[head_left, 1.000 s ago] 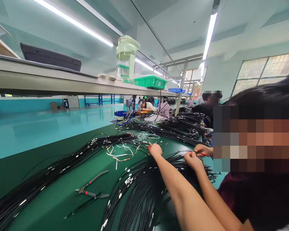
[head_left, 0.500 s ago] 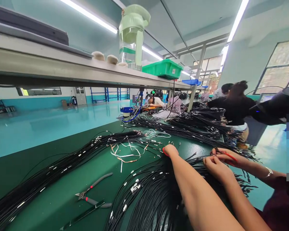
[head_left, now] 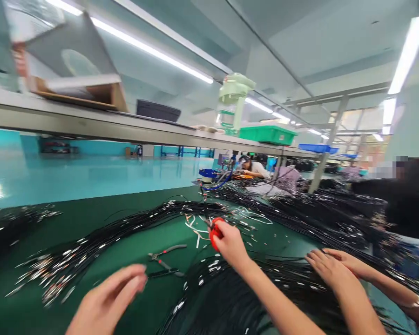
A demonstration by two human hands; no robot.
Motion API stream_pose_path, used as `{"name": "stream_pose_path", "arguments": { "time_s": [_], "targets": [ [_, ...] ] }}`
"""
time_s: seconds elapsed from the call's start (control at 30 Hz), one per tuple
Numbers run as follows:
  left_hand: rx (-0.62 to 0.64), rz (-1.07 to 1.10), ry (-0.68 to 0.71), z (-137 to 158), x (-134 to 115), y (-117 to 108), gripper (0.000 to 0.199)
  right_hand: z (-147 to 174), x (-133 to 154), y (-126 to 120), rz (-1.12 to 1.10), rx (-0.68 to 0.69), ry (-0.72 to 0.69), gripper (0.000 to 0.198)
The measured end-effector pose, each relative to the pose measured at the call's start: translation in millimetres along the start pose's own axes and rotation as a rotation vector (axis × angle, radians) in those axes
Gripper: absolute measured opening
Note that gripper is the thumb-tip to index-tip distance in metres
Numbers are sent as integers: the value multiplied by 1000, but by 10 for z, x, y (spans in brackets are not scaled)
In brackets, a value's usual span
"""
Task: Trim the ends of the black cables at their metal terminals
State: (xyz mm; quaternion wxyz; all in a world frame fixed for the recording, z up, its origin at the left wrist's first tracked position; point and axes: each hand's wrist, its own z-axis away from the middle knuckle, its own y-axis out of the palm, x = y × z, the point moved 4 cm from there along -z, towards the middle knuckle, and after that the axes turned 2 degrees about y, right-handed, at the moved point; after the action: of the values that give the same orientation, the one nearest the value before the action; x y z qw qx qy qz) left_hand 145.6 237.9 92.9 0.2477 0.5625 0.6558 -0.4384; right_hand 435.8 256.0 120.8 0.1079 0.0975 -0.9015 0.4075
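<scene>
My left hand (head_left: pixel 108 298) is at the lower left, above the green table, its fingers bent and apart from the thumb, with nothing seen between them. In the middle, my right hand (head_left: pixel 230 239) grips the looped red handles of what look like scissors (head_left: pixel 215 234); their dark end points up and to the left. Under my right forearm lies a bundle of black cables (head_left: pixel 209 298) with white tags, blurred. Cutting pliers with grey grips (head_left: pixel 165 251) rest on the table between my hands, beside a dark slim tool (head_left: pixel 164 273).
A co-worker's hands (head_left: pixel 330 267) are over the cables at right. A long cable bundle (head_left: pixel 125 226) stretches across the left, with white ties (head_left: pixel 197 241) behind the pliers. Above runs a shelf (head_left: pixel 153 134) holding a jug (head_left: pixel 232 104) and a green bin (head_left: pixel 268 134).
The view has swung left. My left hand has come into view. My right hand has moved left, lifting the red-handled tool away from the cables. Red no longer shows at the co-worker's hands.
</scene>
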Motion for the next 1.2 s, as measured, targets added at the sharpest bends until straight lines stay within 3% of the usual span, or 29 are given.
{"name": "stream_pose_path", "arguments": {
  "time_s": [0.07, 0.17, 0.33, 0.43, 0.5, 0.67, 0.77, 0.87, 1.0, 1.2],
  "targets": [
    [33, 298, -196, -33, -38, 17, 45, 211, 539, 166, -85, 68, -138, 12],
    [-19, 633, -249, -65, -37, 35, 47, 493, 1077, 422, -160, 137, -247, 11],
    [-90, 734, -294, 48, 208, -8, 33, 829, 1388, 804, -131, 275, -303, 14],
    [-74, 745, -326, 33, 349, -16, 27, 931, 1374, 842, -176, 374, -282, 13],
    [-21, 801, -355, -38, 416, 33, 27, 910, 1290, 754, -321, 415, -171, 8],
    [331, 808, -415, -131, 468, 440, 32, 758, 938, 534, -916, 386, 435, 30],
    [472, 730, -487, -24, 521, 705, 34, 757, 791, 597, -1110, 313, 627, 34],
    [527, 595, -549, 70, 595, 828, 30, 811, 699, 735, -1220, 298, 700, 31],
    [544, 480, -606, 83, 634, 830, 26, 858, 640, 789, -1301, 275, 733, 25],
    [596, 417, -473, 46, 515, 735, 22, 917, 728, 825, -1363, 343, 761, 21]
  ]
}}
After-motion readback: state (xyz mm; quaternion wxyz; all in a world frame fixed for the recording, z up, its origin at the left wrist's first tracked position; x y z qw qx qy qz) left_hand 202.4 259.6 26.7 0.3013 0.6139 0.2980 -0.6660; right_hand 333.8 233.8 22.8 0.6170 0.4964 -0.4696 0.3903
